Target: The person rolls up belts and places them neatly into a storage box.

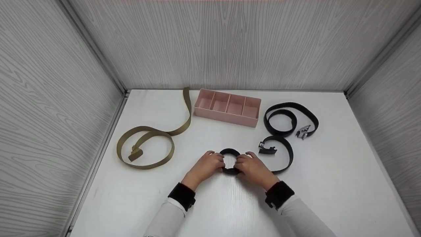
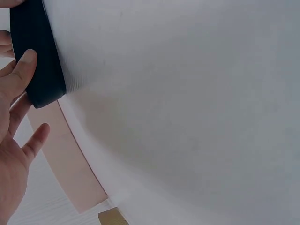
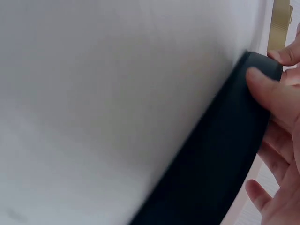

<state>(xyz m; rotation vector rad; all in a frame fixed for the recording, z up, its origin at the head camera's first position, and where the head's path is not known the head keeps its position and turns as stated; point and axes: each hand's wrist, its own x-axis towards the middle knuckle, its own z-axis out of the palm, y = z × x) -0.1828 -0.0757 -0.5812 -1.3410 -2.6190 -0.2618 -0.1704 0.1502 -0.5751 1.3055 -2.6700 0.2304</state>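
Both hands are at a black belt whose one end is coiled into a ring [image 1: 230, 151] on the table. My left hand [image 1: 210, 164] grips the coil's left side, its thumb [image 2: 27, 65] on the outer face of the strap in the left wrist view. At the right side, my right hand [image 1: 255, 168] pinches the same strap, thumb over the black band [image 3: 220, 136] and fingers behind it. From under the right hand the strap curves out to a dark metal buckle [image 1: 267, 150].
A pink four-slot organizer box [image 1: 225, 118] stands at the back. Left of it lies a loosely looped tan webbing belt [image 1: 147, 167]. Another black belt [image 1: 291, 104], with a silver buckle [image 1: 303, 131], lies at the back right. Wood-grain panels [image 1: 223, 42] wall the white table [image 1: 345, 184].
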